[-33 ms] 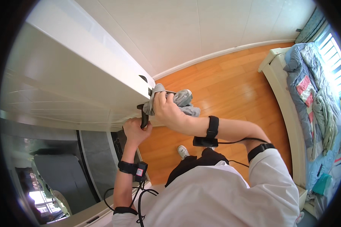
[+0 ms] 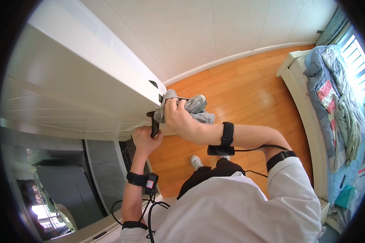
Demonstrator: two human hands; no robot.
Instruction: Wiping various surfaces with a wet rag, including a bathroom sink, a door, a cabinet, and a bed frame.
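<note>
A white door (image 2: 109, 85) stands open, its edge facing me. My left hand (image 2: 146, 139) is closed around the dark lever handle (image 2: 154, 126) on the near face of the door. At the door's edge, my right hand (image 2: 180, 115) presses a grey cloth (image 2: 196, 104) against the latch area, its fingers bent over the fabric. Folds of the cloth hang out to the right of the hand. The cloth and fingers partly cover the dark latch plate (image 2: 161, 98) and whatever is on the door's far face there.
A bed (image 2: 304, 93) with a rumpled grey quilt (image 2: 332, 93) stands at the right, by a barred window (image 2: 359, 60). A white panelled wall (image 2: 239, 24) rises ahead above the orange wooden floor (image 2: 247, 85). Cables (image 2: 150, 214) hang from the bands on my arms.
My right forearm has shifted very slightly to the right, and a little more of my right shoe shows. Both hands keep their places on the handle and cloth.
</note>
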